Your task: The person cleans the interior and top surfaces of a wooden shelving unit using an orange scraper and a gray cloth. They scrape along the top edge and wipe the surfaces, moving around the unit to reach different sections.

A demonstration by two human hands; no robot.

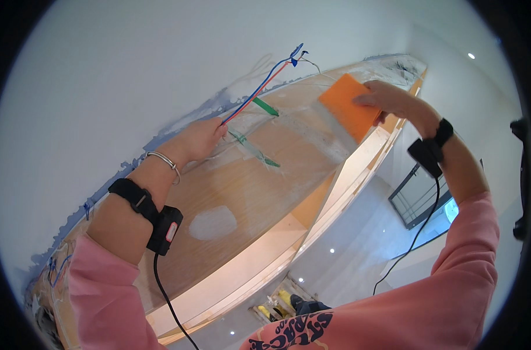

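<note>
My left hand [206, 138] is closed around blue and red electrical wires [265, 83], whose upper ends are bent over and wrapped in blue tape. In my right hand [386, 100] is a flat orange sheet or pad [349, 107], held by its right edge over the dusty wooden panel [248, 197]. The pad's exact material is unclear. Between the hands, a green strip [266, 106] and a second green strip partly covered with whitish filler [254, 148] lie on the panel. A round white filler patch [213, 223] shows lower down.
A white wall [116, 87] with a ragged bluish edge borders the panel. Along the panel's other side runs an open wooden recess [248, 253]. My foot [305, 304] is on a wooden ladder or stand far below. More wires [53, 267] hang at the lower left.
</note>
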